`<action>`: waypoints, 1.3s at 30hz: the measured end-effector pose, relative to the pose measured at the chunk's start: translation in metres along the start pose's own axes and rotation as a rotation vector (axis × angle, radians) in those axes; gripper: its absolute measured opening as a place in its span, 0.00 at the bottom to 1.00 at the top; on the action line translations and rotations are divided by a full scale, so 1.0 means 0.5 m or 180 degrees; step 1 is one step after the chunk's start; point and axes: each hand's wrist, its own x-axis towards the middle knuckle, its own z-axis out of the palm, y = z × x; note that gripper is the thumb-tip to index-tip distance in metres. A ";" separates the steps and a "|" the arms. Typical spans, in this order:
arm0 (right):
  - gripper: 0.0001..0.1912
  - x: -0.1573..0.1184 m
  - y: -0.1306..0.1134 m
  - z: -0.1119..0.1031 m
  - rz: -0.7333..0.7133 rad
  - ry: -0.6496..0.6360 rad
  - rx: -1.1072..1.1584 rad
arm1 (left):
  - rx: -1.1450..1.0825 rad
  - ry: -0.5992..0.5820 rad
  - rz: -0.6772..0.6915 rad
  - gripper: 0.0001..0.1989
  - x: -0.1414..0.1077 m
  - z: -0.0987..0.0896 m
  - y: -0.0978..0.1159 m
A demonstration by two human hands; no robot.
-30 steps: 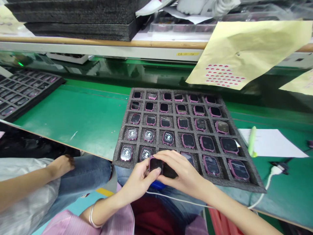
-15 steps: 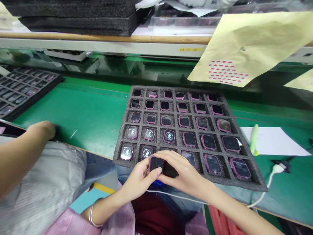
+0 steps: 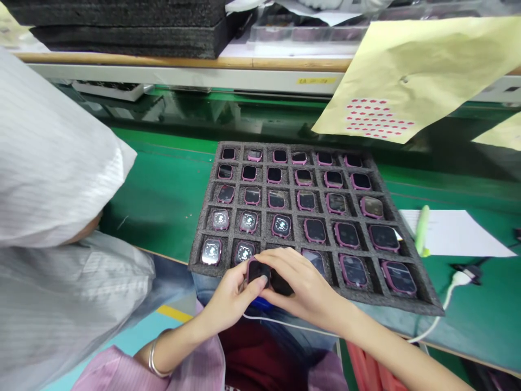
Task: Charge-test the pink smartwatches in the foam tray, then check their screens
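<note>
Between my two hands, over the front edge of the tray, is a dark-screened watch [image 3: 258,271] with a purple case. My left hand [image 3: 232,296] is closed on it, the thumb on its screen. My right hand [image 3: 299,277] grips its other side with bent fingers. The grey foam tray [image 3: 203,228] holds several purple-cased watches in its compartments. Lit dials show on some at the left front, such as one watch [image 3: 281,226]; the others are dark. A white cable [image 3: 285,325] runs from beneath my hands to the right.
At the left, a person in a pale grey garment [image 3: 52,163] leans over the green table [image 3: 163,190]. Yellow paper [image 3: 407,70] hangs at the upper right. Right of the tray lie white paper [image 3: 464,233], a green pen-like object [image 3: 422,231] and a white plug [image 3: 463,278]. Black foam [image 3: 122,38] sits on the shelf.
The person at the left has leaned in over the table, now covering the second tray there. My hands and the watch have hardly moved.
</note>
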 end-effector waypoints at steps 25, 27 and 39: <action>0.23 -0.010 0.014 0.003 0.0061 -0.0097 0.0325 | -0.0016 -0.0043 -0.0045 0.17 -0.002 0.000 0.000; 0.23 -0.011 0.014 0.004 0.0058 -0.0079 0.0311 | -0.0032 -0.0022 -0.0031 0.16 -0.001 0.000 0.002; 0.21 0.000 0.020 -0.037 0.0223 0.0092 0.0747 | -0.0140 -0.0174 0.0031 0.26 -0.011 -0.001 -0.009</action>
